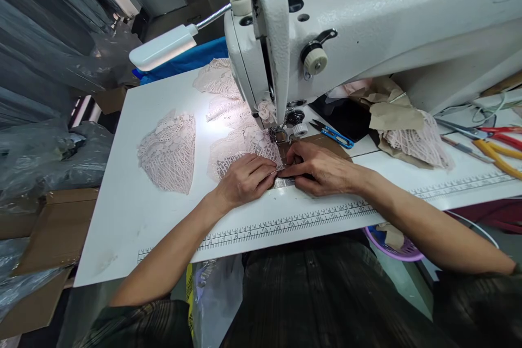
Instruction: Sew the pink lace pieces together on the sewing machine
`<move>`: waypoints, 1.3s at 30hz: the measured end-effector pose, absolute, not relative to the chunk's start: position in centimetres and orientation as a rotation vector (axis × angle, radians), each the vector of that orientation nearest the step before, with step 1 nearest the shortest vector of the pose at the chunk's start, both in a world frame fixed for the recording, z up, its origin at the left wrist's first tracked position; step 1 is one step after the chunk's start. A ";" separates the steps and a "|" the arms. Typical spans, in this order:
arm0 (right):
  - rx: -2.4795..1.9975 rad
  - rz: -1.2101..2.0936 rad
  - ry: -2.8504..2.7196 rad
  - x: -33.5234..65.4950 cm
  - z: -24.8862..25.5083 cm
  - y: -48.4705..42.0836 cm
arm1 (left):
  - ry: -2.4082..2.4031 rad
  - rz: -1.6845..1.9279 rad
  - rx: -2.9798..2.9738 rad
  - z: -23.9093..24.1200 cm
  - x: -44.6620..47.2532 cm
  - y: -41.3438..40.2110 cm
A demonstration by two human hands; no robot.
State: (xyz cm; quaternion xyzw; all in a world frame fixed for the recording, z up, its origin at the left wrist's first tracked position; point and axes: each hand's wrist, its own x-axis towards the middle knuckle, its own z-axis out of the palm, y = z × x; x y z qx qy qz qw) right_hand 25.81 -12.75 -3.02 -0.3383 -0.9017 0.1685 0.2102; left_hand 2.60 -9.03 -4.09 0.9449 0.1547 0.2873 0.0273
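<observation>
A pale pink lace piece [234,147] lies at the sewing machine's needle area, its right edge by the presser foot [279,135]. On its near edge rests my left hand [248,178], fingers bent together and pressing the lace down. My right hand [316,168] is just right of it, thumb and forefinger pinched at the edge of the lace in front of the foot. The fingertips of both hands nearly meet. What lies under the fingers is partly hidden. The white sewing machine [367,27] stands over the work.
Another lace piece [171,152] lies on the left of the white table [122,217]. Blue thread snips [334,133] sit right of the needle. Farther right are a lace and tan fabric pile [416,130] and yellow-handled scissors [499,157]. A lamp [163,46] hangs at the left.
</observation>
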 end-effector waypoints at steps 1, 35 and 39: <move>-0.945 0.480 -2.509 25.9 -2.9 -12.7 | 0.469 0.865 2.936 -4.0 2.6 -9.0; -1.005 0.350 -2.382 26.0 -4.4 -12.1 | 0.616 0.603 3.105 -2.6 2.8 -11.2; -1.031 0.352 -2.372 25.9 -4.6 -12.2 | 0.601 0.534 3.084 -2.1 2.7 -10.7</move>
